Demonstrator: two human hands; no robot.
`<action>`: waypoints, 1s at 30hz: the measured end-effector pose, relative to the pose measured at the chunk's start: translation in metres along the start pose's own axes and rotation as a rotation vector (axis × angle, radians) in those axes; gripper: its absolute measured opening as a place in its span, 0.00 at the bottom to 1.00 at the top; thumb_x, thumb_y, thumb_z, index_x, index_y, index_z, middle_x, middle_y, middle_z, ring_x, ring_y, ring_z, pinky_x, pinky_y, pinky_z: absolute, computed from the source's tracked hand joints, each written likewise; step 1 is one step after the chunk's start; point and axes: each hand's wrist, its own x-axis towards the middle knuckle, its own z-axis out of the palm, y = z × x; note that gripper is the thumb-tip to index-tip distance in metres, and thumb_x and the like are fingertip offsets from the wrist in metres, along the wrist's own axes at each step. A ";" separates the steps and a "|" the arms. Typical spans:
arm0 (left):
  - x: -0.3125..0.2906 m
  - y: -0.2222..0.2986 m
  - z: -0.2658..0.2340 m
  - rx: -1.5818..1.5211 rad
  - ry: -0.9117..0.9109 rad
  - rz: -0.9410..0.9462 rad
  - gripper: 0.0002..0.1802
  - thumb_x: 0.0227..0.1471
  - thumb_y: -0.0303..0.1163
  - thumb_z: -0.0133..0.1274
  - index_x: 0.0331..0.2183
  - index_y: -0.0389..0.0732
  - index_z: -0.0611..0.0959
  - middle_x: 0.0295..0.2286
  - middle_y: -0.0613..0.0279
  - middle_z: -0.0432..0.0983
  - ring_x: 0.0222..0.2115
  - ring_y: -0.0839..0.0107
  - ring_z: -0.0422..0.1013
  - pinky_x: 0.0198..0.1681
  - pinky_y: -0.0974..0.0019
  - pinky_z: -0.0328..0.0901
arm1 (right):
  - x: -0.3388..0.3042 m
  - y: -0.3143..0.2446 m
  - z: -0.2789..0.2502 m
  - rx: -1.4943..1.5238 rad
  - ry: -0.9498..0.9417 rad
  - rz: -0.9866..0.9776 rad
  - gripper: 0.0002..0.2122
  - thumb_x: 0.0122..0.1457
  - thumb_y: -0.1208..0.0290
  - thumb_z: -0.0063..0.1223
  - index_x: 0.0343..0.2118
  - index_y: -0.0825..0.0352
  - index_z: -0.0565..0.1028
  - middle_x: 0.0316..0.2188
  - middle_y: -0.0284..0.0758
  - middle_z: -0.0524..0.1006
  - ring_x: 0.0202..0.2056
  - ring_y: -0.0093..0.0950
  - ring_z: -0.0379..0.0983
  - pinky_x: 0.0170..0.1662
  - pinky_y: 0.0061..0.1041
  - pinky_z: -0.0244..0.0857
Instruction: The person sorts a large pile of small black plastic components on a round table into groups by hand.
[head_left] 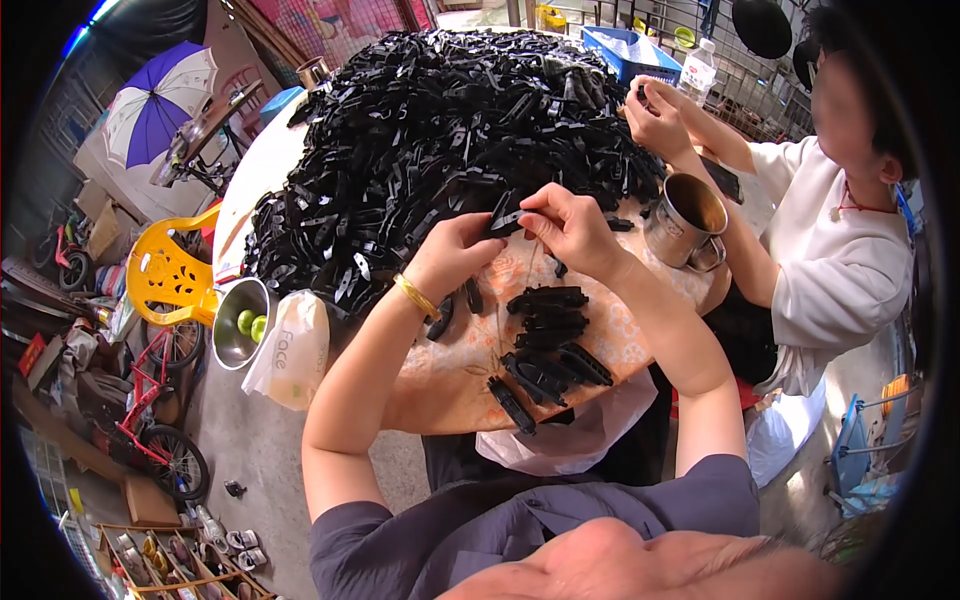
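Observation:
My left hand point(455, 255), with a gold bangle on its wrist, and my right hand point(568, 228) meet over the table and together pinch one small black plastic clip point(503, 218). Just beyond them rises a large heap of black plastic clips point(440, 130) that covers most of the round table point(440, 380). Nearer to me, a small group of assembled black pieces point(548, 340) lies on the patterned tablecloth.
Another person in a white top sits at the right, their hands point(655, 115) working at the heap. A metal mug point(688, 218) stands by them. A steel bowl with green fruit point(243, 322), a white bag point(285, 350), a yellow chair point(170, 270) and bicycles are at left.

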 end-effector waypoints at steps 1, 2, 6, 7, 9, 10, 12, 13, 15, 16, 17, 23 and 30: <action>0.001 -0.002 0.002 0.117 0.074 0.028 0.21 0.48 0.27 0.51 0.45 0.29 0.73 0.30 0.63 0.77 0.26 0.83 0.67 0.31 0.77 0.64 | 0.000 0.000 0.001 0.000 0.000 -0.001 0.06 0.56 0.75 0.52 0.35 0.70 0.70 0.21 0.31 0.75 0.22 0.14 0.69 0.23 0.13 0.63; 0.002 -0.005 0.004 0.233 0.147 0.056 0.21 0.48 0.29 0.53 0.44 0.28 0.74 0.30 0.63 0.77 0.27 0.83 0.67 0.32 0.77 0.65 | -0.001 0.002 0.002 -0.113 0.035 -0.120 0.06 0.56 0.75 0.52 0.35 0.70 0.70 0.22 0.32 0.76 0.22 0.15 0.71 0.24 0.14 0.64; 0.002 -0.019 0.005 0.278 0.255 0.156 0.20 0.46 0.32 0.56 0.41 0.31 0.77 0.27 0.56 0.78 0.27 0.75 0.71 0.33 0.70 0.66 | -0.001 -0.003 0.008 -0.153 0.087 -0.201 0.07 0.52 0.74 0.55 0.31 0.70 0.71 0.22 0.40 0.77 0.24 0.32 0.76 0.26 0.23 0.67; 0.000 -0.011 0.008 0.287 0.249 0.141 0.21 0.45 0.33 0.57 0.41 0.31 0.77 0.27 0.55 0.78 0.27 0.74 0.71 0.33 0.70 0.66 | -0.001 -0.004 0.007 -0.155 0.089 -0.200 0.07 0.52 0.74 0.55 0.31 0.70 0.71 0.22 0.40 0.77 0.24 0.32 0.76 0.26 0.23 0.67; -0.002 -0.003 0.010 0.295 0.242 0.125 0.22 0.45 0.34 0.58 0.41 0.31 0.77 0.27 0.53 0.77 0.27 0.72 0.72 0.33 0.70 0.66 | -0.002 -0.006 0.006 -0.076 0.052 -0.100 0.07 0.52 0.73 0.56 0.30 0.69 0.71 0.22 0.39 0.77 0.24 0.33 0.76 0.26 0.24 0.68; -0.003 0.000 0.011 0.357 0.260 0.137 0.21 0.44 0.33 0.58 0.40 0.31 0.77 0.27 0.52 0.77 0.27 0.68 0.73 0.33 0.68 0.66 | -0.002 -0.006 0.006 -0.076 0.053 -0.101 0.07 0.52 0.73 0.56 0.30 0.69 0.71 0.22 0.39 0.77 0.24 0.33 0.76 0.26 0.24 0.68; -0.004 0.003 0.011 0.419 0.278 0.149 0.21 0.43 0.33 0.59 0.39 0.31 0.77 0.27 0.51 0.77 0.27 0.64 0.74 0.33 0.67 0.66 | -0.002 -0.006 0.003 -0.123 0.054 -0.115 0.11 0.50 0.70 0.59 0.33 0.69 0.72 0.24 0.39 0.76 0.27 0.32 0.75 0.30 0.25 0.68; -0.005 0.004 0.011 0.513 0.300 0.223 0.20 0.42 0.32 0.58 0.38 0.31 0.78 0.28 0.50 0.76 0.29 0.60 0.73 0.35 0.65 0.66 | -0.001 -0.010 0.000 -0.121 0.052 -0.115 0.11 0.50 0.70 0.59 0.33 0.69 0.72 0.24 0.39 0.76 0.27 0.32 0.75 0.30 0.25 0.68; -0.006 0.003 0.012 0.607 0.324 0.294 0.19 0.41 0.31 0.58 0.37 0.31 0.78 0.29 0.50 0.76 0.30 0.56 0.73 0.36 0.63 0.66 | 0.005 -0.019 -0.009 -0.424 0.089 -0.345 0.18 0.47 0.68 0.62 0.40 0.68 0.71 0.28 0.36 0.73 0.30 0.26 0.72 0.34 0.23 0.66; -0.006 0.001 0.014 0.670 0.328 0.379 0.18 0.41 0.30 0.58 0.36 0.32 0.78 0.29 0.50 0.75 0.32 0.54 0.71 0.37 0.61 0.66 | 0.011 -0.013 -0.011 -0.363 0.060 -0.503 0.21 0.43 0.67 0.64 0.41 0.68 0.71 0.30 0.35 0.71 0.32 0.29 0.70 0.35 0.25 0.64; -0.007 0.000 0.016 0.733 0.332 0.464 0.17 0.40 0.30 0.58 0.35 0.32 0.77 0.29 0.51 0.74 0.33 0.52 0.70 0.38 0.59 0.65 | 0.008 -0.011 -0.012 -0.365 0.061 -0.502 0.21 0.43 0.67 0.64 0.41 0.68 0.71 0.30 0.35 0.71 0.32 0.29 0.70 0.35 0.25 0.64; -0.013 0.005 0.020 0.789 0.295 0.485 0.16 0.41 0.30 0.57 0.34 0.34 0.77 0.28 0.53 0.73 0.33 0.56 0.69 0.38 0.60 0.64 | 0.003 -0.011 -0.018 -0.196 -0.223 -0.238 0.15 0.43 0.75 0.63 0.36 0.70 0.75 0.27 0.34 0.74 0.28 0.26 0.69 0.31 0.22 0.63; -0.019 0.013 0.015 0.782 0.308 0.508 0.26 0.41 0.39 0.59 0.41 0.34 0.75 0.36 0.51 0.72 0.41 0.56 0.66 0.45 0.61 0.62 | 0.006 -0.003 -0.028 0.087 -0.295 -0.006 0.13 0.43 0.73 0.65 0.32 0.68 0.77 0.25 0.30 0.76 0.27 0.16 0.69 0.31 0.18 0.63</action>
